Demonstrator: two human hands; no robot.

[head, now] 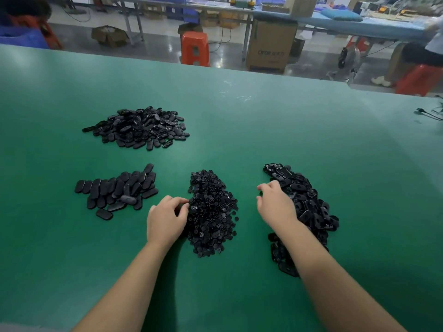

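Both forearms reach in from the near edge, bare and roughly parallel. The left hand [166,219] lies knuckles-up, its fingers curled tight toward the thumb, with the fingertips at the left edge of the heap of small round pieces [211,212]. Whether it pinches one I cannot tell. The right hand [275,203] is raised slightly, wrist bent and fingers loosely hooked downward, over the left edge of the long pile of holed oval parts [309,202]. Its grasp cannot be made out either.

Everything sits on the green table [239,130]. The holed oval pile runs near to far on the right, and the round heap lies in the middle. A mixed oval heap [139,128] sits far left, and the smooth oval covers [117,190] near left.
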